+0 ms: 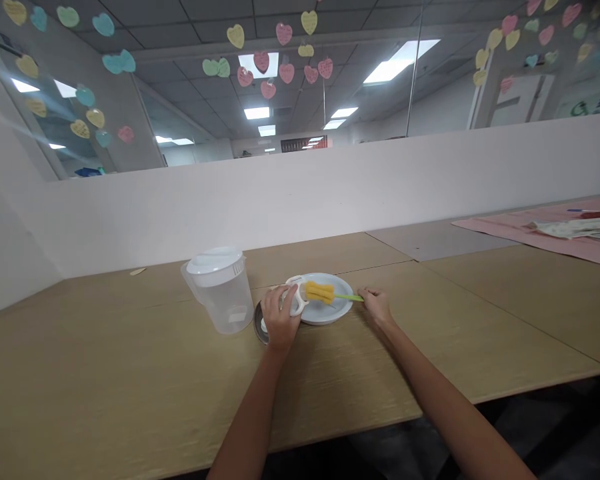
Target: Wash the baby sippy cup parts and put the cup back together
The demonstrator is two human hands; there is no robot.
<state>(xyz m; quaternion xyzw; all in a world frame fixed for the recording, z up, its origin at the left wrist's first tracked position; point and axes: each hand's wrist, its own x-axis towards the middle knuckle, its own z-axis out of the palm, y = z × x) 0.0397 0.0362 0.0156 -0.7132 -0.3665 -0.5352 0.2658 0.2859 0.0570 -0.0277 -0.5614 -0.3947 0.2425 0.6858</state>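
Note:
My left hand (281, 317) is closed around a white cup-like container (298, 301), tilted so its mouth faces right. A sponge brush with a yellow head (320, 292) and a thin green handle reaches to that mouth; whether its tip is inside I cannot tell. At the handle's far end, the fingers of my right hand (377, 305) are pinched shut on it. Beneath the brush head lies a shallow pale-blue dish (325, 315). Partly hidden behind my left hand is a round dark-rimmed lid (259, 327) with a white knob.
A clear plastic pitcher (225, 303) with a white lid stands left of my left hand. On the wooden table (130, 373), a small flat pale piece (138, 271) lies near the wall. A pink cloth (520, 223) with items on it covers the far right.

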